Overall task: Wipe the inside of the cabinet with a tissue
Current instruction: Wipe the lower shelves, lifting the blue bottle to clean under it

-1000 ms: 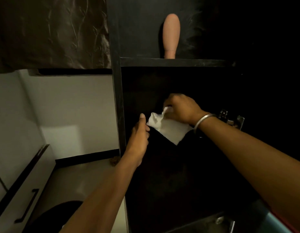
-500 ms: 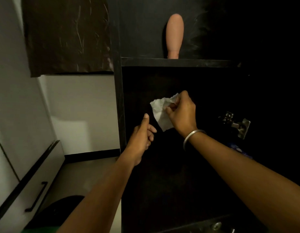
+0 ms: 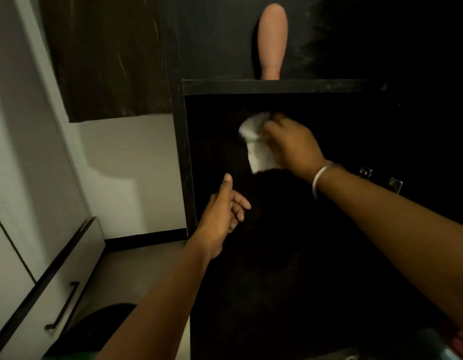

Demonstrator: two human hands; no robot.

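1. Inside the dark cabinet [image 3: 184, 157], high on its far wall, the right hand [image 3: 294, 146] clutches a white crumpled tissue [image 3: 255, 144] against the surface.
2. Lower left, the left hand [image 3: 223, 211] holds nothing, thumb raised, fingers loosely curled.
3. A silver bangle [image 3: 320, 178] circles the right wrist.
4. A metal hinge [image 3: 392, 181] sits right.
5. A tan bowling-pin-shaped object [image 3: 272, 40] stands above the top shelf [image 3: 277, 87].

Right hand [image 3: 294, 144] and tissue [image 3: 256, 146] motion-blurred, fingers covering part of the tissue; cabinet [image 3: 188, 152] interior too dark to read (back wall and floor indistinguishable), hinge [image 3: 381, 178] half lost in shadow, both forearms cut by frame edges.
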